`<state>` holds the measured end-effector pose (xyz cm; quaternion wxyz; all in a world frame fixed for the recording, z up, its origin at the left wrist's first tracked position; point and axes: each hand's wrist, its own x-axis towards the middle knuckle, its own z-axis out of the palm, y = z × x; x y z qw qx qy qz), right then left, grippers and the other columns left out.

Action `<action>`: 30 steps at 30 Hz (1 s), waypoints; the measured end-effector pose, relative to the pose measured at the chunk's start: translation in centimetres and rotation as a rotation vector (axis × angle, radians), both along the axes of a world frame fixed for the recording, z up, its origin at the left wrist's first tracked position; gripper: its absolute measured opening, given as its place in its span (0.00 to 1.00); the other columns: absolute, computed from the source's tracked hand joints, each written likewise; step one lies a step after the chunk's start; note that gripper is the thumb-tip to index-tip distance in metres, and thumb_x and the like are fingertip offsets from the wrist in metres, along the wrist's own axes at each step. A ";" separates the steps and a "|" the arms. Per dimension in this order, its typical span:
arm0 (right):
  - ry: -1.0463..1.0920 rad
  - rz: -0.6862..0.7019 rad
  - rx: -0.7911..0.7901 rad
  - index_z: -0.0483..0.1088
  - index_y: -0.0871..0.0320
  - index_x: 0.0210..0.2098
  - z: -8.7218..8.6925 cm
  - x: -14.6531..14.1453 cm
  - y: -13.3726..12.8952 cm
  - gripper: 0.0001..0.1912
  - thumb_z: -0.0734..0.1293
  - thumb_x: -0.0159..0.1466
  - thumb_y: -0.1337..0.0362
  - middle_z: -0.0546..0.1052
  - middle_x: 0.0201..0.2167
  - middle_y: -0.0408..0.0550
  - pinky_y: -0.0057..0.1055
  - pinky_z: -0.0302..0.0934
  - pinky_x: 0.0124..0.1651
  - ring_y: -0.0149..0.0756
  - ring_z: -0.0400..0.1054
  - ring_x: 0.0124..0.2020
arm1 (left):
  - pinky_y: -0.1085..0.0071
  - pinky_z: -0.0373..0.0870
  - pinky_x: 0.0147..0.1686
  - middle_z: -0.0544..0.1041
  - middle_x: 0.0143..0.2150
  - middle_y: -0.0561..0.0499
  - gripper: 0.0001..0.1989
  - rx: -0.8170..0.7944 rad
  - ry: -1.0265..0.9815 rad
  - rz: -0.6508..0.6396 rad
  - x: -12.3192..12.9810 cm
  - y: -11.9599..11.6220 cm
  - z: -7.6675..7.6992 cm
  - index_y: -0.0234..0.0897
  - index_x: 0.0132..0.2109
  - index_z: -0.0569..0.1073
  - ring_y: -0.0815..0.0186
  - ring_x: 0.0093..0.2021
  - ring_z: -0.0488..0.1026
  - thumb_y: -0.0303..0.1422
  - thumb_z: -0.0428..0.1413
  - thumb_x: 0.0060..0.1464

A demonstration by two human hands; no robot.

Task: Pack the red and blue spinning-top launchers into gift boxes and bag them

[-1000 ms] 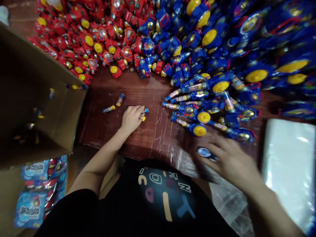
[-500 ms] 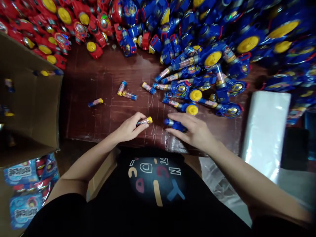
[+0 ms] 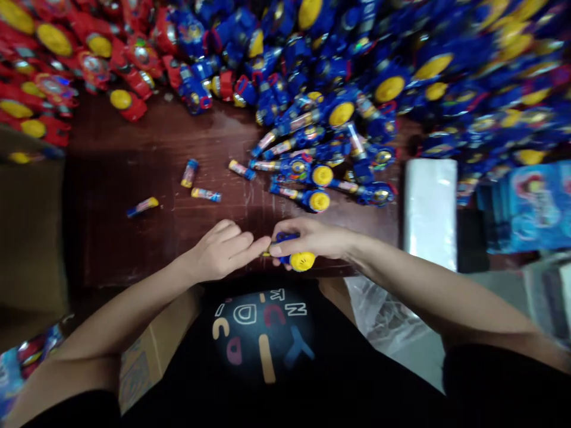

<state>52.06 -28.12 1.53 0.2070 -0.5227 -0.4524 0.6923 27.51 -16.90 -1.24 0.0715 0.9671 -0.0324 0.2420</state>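
My right hand [image 3: 314, 239] grips a blue toy with a yellow wheel [image 3: 298, 258] at the near edge of the dark wooden table [image 3: 134, 238]. My left hand [image 3: 223, 252] meets it from the left, its fingertips pinching a small tube that is almost hidden, only its yellow end [image 3: 266, 253] showing against the toy. Three more small tubes lie loose on the table: one [image 3: 190, 173], another [image 3: 206, 194] beside it, and a third [image 3: 141, 206] farther left.
A heap of blue toys [image 3: 357, 77] fills the back right; red toys [image 3: 57, 59] fill the back left. Several assembled blue toys [image 3: 312, 178] lie just beyond my hands. A stack of clear plastic bags [image 3: 430, 211] is at right, a cardboard box [image 3: 31, 238] at left.
My left hand picked a tube off the table and came toward me. My right hand brought a blue toy in from the right. Both hands have met at the near table edge.
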 end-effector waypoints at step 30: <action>-1.424 -0.576 0.687 0.77 0.51 0.53 -2.2 31.1 -3.6 0.26 0.68 0.70 0.38 0.74 0.57 0.63 0.76 0.61 0.61 0.70 0.66 0.66 | 0.68 0.72 0.51 0.80 0.49 0.50 0.20 -0.904 0.190 0.770 -2.4 1.9 0.9 0.40 0.60 0.76 0.63 0.47 0.77 0.46 0.56 0.70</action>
